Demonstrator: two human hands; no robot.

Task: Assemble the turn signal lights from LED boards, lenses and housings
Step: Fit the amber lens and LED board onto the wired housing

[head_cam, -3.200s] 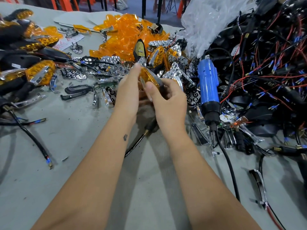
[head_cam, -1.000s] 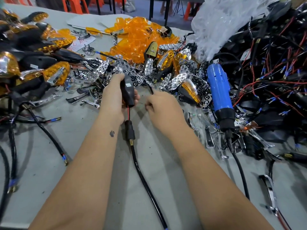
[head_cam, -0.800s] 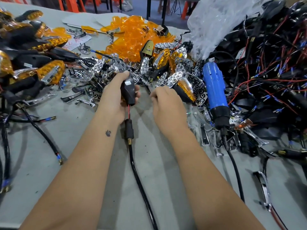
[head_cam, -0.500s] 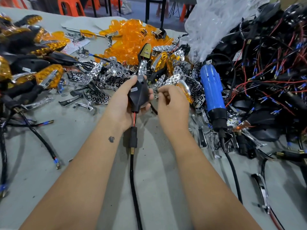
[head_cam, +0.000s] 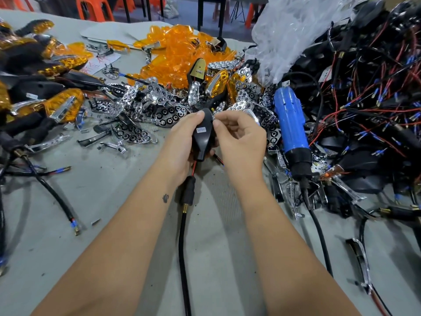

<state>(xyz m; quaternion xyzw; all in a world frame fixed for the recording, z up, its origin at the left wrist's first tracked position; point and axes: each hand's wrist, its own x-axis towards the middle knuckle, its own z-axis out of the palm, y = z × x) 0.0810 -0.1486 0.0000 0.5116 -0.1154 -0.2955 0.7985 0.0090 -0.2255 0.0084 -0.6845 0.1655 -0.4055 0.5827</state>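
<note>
While the left hand [head_cam: 182, 142] is gripping the black housing [head_cam: 203, 135], the right hand [head_cam: 241, 137] is closing in from the right.

Held above the near middle of the table [head_cam: 114, 179], the housing is standing with its long axis running near to far, narrow end nearest, its red wires and black cable [head_cam: 183, 236] trailing toward the person. The right hand's curled fingertips [head_cam: 217, 125] are touching the housing's far right edge and seem to be pinching something small; I cannot tell what. Chrome LED boards [head_cam: 168, 115] are lying just beyond both hands, the right one nearer.
</note>
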